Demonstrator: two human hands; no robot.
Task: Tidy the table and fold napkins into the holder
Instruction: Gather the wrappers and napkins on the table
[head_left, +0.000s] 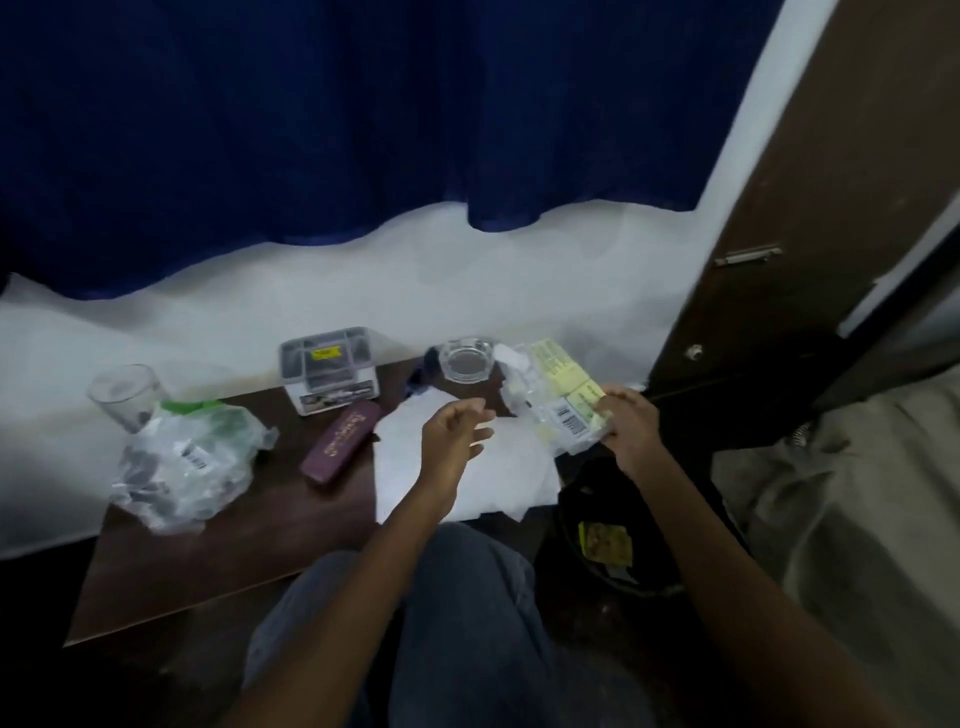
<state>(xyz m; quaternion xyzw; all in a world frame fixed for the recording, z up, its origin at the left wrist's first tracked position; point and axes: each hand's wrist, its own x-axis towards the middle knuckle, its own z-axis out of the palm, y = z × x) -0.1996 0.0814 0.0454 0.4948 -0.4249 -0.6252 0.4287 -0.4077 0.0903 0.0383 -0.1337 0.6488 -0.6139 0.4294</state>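
Note:
A white napkin (498, 478) lies spread on the dark wooden table (234, 561), near its right edge. My left hand (454, 431) hovers over the napkin with the fingers apart and nothing in it. My right hand (626, 415) grips the near corner of a clear and yellow plastic wrapper (561, 395) at the table's right edge. A grey compartmented holder (330, 369) stands at the back of the table, left of a glass ashtray (467, 361).
A drinking glass (124, 397) and a crumpled clear plastic bag (187, 462) sit at the left. A maroon case (340, 441) lies beside the napkin. A black bin (613, 540) with a wrapper inside stands to the table's right. Blue curtain and wall behind; a brown door at right.

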